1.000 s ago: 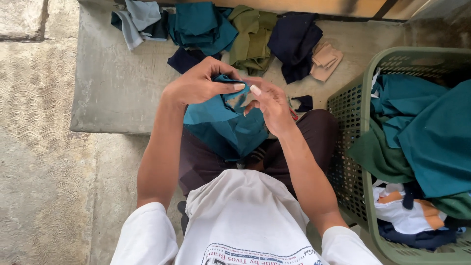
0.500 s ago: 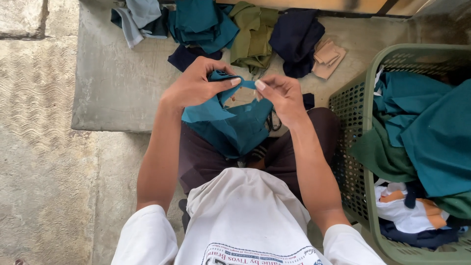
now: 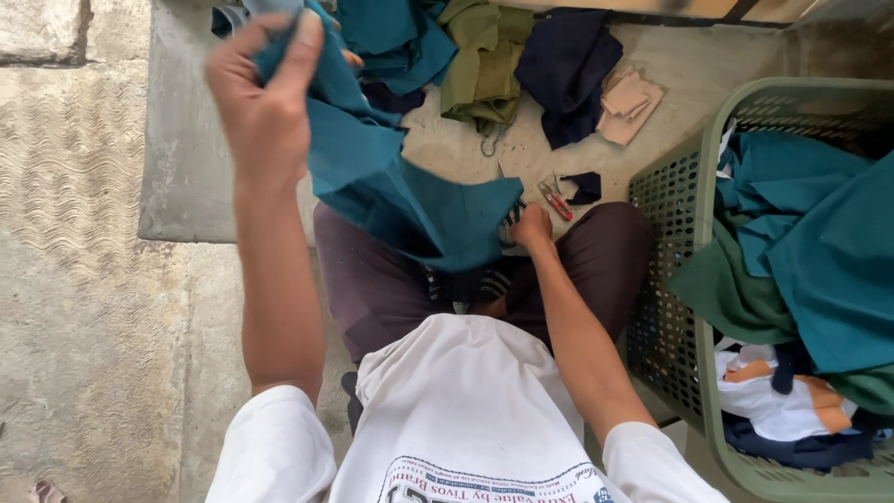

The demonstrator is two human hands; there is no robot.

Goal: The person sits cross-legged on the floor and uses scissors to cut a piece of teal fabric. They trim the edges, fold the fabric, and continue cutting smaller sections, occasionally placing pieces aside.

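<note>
Left hand raised high toward far left of concrete slab, fingers clenched on upper end of teal cloth piece. Cloth hanging down diagonally from that grip to lap, lower edge draped over dark brown trousers. Right hand low at right knee, touching lower right corner of teal cloth; fingers partly hidden behind fabric, so grip there cannot tell, closed or loose. Small red-handled snips on slab just beyond right hand, near small dark scrap. Along far edge of slab, row of fabric heaps: teal pile, olive green pile, navy pile, tan pieces at right end, touching navy pile. Green perforated plastic laundry basket on floor at right, just beside right leg, filled with teal and dark green cloth, white garment with orange trim lower down, navy fabric under that. White printed t-shirt at bottom centre. Rough patterned concrete floor at left of slab.
</note>
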